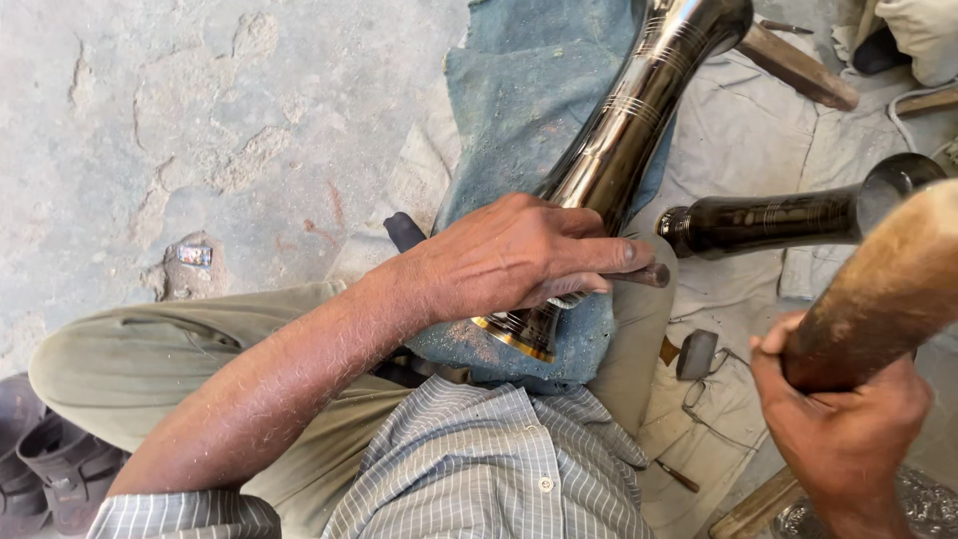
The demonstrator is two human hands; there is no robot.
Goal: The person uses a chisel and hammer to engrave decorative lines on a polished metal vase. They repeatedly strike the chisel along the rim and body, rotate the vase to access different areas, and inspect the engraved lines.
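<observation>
Cracked concrete floor (200, 130) lay beyond my knee. My left hand (509, 260) pinned the dark metal vase (624, 130), running away up-right, holding a small punch (649, 275); my right hand (848, 419) gripped a wooden mallet (888, 289).

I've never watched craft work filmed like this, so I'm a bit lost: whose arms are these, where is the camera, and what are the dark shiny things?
There is one picture, taken by a camera worn on the person's head and looking down, so you see their own lap and arms. They sit on the ground with a blue cloth over one knee. The left hand presses down on a long dark polished metal vessel with fine engraved rings, lying across that cloth, and also pinches a thin tool against it. The right hand grips a thick wooden mallet handle. A second dark vessel lies on the pale sheet beside them, near a small hammer.
</observation>
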